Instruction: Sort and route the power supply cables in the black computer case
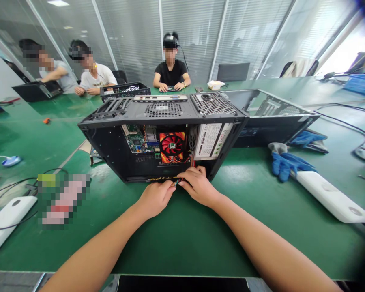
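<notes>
A black computer case [103, 134] lies on the green table in front of me, its open side facing me. Inside it are a motherboard [136, 142], a red-and-black cooling fan [172, 146] and a power supply [213, 141] with a white label. At the case's lower front edge, my left hand [158, 198] pinches thin coloured cables [177, 181]. My right hand [198, 184] is closed on the same cables, just to the right. The fingertips of both hands nearly meet, and the cable ends are partly hidden by them.
Another case part [270, 125] stands behind on the right, with blue gloves [287, 162] and a white power strip [331, 194] nearby. At left lie a second white strip [10, 219] and black cables. Three people sit across the table, one handling a board [172, 89].
</notes>
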A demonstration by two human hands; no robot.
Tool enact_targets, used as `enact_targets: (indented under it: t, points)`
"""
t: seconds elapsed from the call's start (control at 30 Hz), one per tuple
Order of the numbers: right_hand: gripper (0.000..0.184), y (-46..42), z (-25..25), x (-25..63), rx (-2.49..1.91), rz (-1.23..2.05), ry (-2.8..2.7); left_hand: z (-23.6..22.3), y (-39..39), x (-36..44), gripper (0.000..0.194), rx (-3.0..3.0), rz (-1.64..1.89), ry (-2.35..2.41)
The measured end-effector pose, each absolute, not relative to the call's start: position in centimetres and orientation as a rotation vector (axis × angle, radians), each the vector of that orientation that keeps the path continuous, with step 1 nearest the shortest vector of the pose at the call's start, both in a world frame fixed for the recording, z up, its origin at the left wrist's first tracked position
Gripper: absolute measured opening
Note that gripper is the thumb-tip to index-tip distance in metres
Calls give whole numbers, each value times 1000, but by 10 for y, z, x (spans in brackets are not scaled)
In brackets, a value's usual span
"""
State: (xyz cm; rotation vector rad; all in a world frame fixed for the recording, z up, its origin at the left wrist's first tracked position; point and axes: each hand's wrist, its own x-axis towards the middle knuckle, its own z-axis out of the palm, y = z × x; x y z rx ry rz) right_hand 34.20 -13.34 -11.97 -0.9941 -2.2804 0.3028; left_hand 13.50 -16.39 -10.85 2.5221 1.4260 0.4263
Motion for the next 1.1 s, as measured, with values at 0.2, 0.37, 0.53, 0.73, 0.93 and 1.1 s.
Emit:
enact_targets:
  t: [0.2, 0.37, 0.53, 0.73, 0.93, 1.1]
  points:
    - [16, -133, -116, 341, -998, 264, -2318, -106, -165, 135, 28, 2574, 375, 1458]
    - [22, -133, -115, 341, -1013, 280, -2334, -104, -163, 135, 29, 2711, 311, 1503]
    - [21, -133, -115, 341, -1020, 309, -2329, -106, -162, 133, 27, 2807, 322, 1529]
    - [17, -134, -113, 340, -1039, 323, -2331, -105, -162, 135, 27, 2798, 335, 1523]
    - [16, -135, -119, 340, -1035, 221, -2345, -103, -163, 134, 29, 2703, 430, 1379]
    - [18, -135, -120, 341, -1017, 195, -2348, -105, -163, 134, 30, 2630, 449, 1376]
